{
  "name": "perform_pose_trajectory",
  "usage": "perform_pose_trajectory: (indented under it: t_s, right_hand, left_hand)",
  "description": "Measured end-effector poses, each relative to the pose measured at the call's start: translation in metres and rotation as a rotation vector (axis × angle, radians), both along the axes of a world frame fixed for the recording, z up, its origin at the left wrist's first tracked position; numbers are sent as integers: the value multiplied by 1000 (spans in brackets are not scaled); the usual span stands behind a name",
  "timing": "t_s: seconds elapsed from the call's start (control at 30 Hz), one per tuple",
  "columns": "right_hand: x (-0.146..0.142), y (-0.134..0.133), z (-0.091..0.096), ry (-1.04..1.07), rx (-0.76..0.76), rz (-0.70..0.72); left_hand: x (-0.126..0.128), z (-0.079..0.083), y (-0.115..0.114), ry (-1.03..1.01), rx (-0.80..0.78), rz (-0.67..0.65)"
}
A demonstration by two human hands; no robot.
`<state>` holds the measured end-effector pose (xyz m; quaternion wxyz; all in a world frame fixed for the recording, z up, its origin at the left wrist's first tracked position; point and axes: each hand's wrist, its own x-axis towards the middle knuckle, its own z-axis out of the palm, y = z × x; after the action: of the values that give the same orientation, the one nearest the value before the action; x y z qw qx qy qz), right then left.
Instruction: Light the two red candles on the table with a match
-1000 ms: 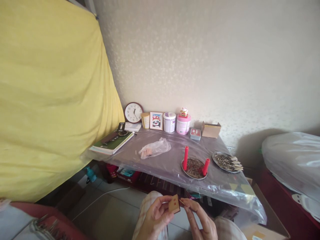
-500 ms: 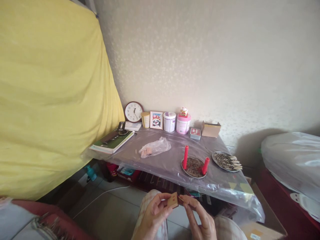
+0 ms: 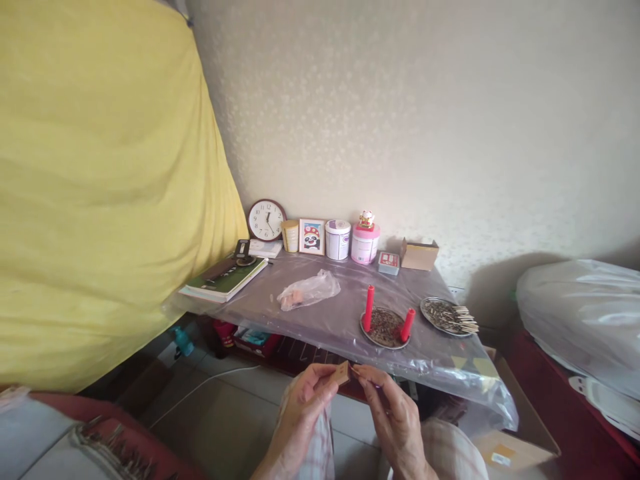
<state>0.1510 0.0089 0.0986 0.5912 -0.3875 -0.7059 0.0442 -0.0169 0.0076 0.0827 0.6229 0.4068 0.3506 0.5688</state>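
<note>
My left hand (image 3: pixel 307 407) pinches a small tan matchbox (image 3: pixel 341 373) with reddish marks, held above my lap. Close to the box's right end, my right hand (image 3: pixel 393 410) has its thumb and finger pressed together on a thin match (image 3: pixel 354 369), mostly hidden by the fingertips. Beyond my hands, two red candles (image 3: pixel 369 310) stand on a round metal plate (image 3: pixel 385 343) strewn with small dark bits; the right one is shorter and leans. A second plate (image 3: pixel 433 325) to its right carries similar bits and several pale sticks (image 3: pixel 466 320).
A plastic-covered table (image 3: pixel 310 327) bears a crumpled clear bag (image 3: pixel 313 291), books (image 3: pixel 225 280), a clock (image 3: pixel 267 220), tubs (image 3: pixel 365 245), a framed picture (image 3: pixel 312 237) and an open cardboard box (image 3: pixel 419 256). Yellow cloth (image 3: pixel 110 187) hangs at left; a wrapped bundle (image 3: pixel 580 320) sits right.
Both hands have risen slightly in the view, with the matchbox still in the left. The matchbox has turned a little, and the right hand's fingertips have shifted at its end.
</note>
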Motion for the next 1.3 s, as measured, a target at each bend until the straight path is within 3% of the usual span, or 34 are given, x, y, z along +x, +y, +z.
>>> perform_pose_trajectory:
  t_s: [0.37,0.57,0.73,0.83,0.93,1.0,1.1,1.3]
  right_hand:
    - [-2,-9,8,11,42,-122]
    - [-1,-6,-1,-12,32,-121]
    - [3,-12,6,13,78,-193]
    - [4,-21,12,63,121,-141]
    - [7,-10,0,-26,131,-86]
    - [11,8,-16,-92,70,-167]
    - [22,30,-33,-21,36,-297]
    - [27,22,-29,56,-3,-307]
  left_hand:
    - [6,14,-5,-60,-87,38]
    - [14,21,-5,-102,-98,43]
    - [14,16,-4,-125,-113,62]
    - [15,14,-2,-107,-145,95]
    - [17,18,-2,-122,-137,72]
    - [18,23,-2,-121,-114,36]
    - [17,25,-3,-98,-110,9]
    - [17,15,-1,-121,-150,53]
